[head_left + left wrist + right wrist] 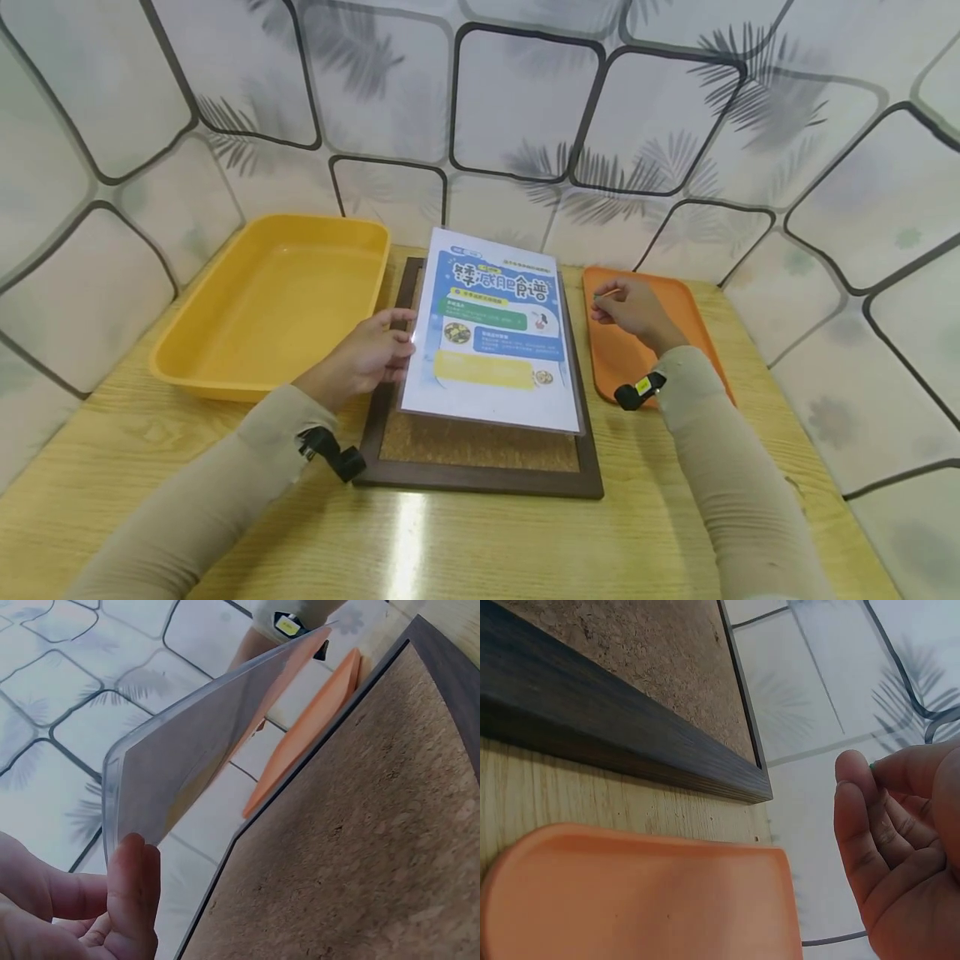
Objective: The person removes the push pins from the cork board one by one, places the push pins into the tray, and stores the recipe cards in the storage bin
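My left hand (372,354) pinches the left edge of a laminated sheet (491,400), printed in blue with Chinese characters. In the left wrist view the sheet (202,727) stands tilted above the bare cork, my left fingertips (131,859) on its clear edge. Under it lies a cork board (480,446) with a dark brown frame. My right hand (633,312) hovers over an orange tray (686,321), thumb and finger pinched together. A tiny green thing (872,766) peeks out between those fingertips; its kind is mostly hidden.
On the left a deep yellow tray (292,292) stands against the wall, close beside the cork board. The wooden table (480,542) is bounded at the back and right by patterned wall panels (517,100). The orange tray lies just right of the board.
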Demonstrator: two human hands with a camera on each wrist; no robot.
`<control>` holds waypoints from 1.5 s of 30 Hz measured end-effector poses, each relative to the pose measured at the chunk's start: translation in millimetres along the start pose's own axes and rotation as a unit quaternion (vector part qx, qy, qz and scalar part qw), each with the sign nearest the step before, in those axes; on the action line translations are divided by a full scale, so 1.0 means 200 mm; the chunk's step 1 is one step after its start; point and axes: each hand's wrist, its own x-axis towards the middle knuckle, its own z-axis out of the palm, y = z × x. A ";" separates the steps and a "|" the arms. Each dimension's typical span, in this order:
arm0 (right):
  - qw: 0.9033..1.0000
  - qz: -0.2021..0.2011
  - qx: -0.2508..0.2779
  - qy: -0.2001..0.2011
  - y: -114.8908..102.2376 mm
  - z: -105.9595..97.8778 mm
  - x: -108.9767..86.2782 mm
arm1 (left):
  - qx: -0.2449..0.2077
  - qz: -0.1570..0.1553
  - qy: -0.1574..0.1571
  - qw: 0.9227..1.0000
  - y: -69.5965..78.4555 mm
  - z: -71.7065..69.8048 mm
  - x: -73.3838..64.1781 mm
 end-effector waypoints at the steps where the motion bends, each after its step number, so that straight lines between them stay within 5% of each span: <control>1: 1.000 0.000 -0.001 0.000 0.00 0.00 0.00 | 0.000 0.002 0.000 1.000 0.00 0.00 0.00; 45: 1.000 0.007 -0.027 -0.004 0.09 -0.07 0.00 | 0.003 0.026 0.022 0.999 0.11 -0.19 -0.08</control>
